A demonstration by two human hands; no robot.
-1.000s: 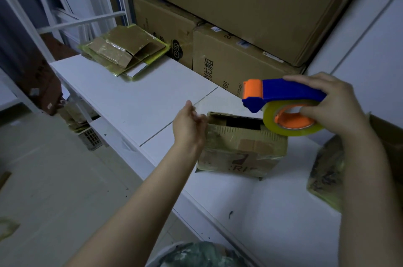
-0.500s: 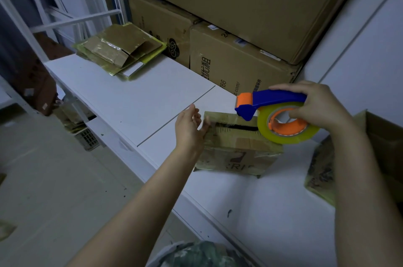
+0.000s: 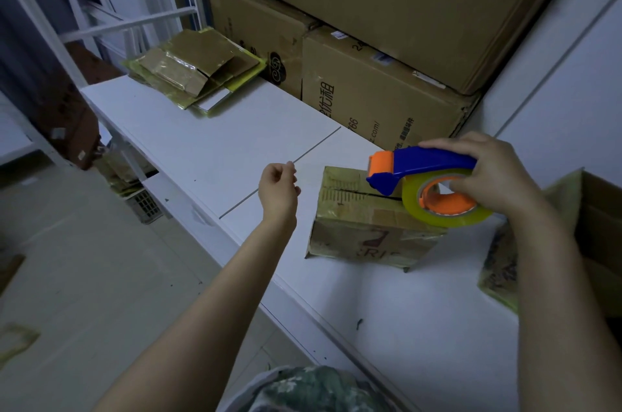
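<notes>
Head view puts your tape dispenser (image 3: 432, 161) right over the small cardboard box (image 3: 363, 226). Its orange nose sits above the dark seam in the box's top, though you cannot tell if it touches. Your right hand (image 3: 494, 176) grips the dispenser, fingers curled over the blue handle and into the roll's core. Your left hand (image 3: 277, 186) hangs just left of the box, apart from it, fingers loosely curled and holding nothing. The box stands on the white desk (image 3: 235, 142). Behind the box are big stacked cartons (image 3: 370, 98), and flattened cardboard (image 3: 195, 71) lies far to its left.
</notes>
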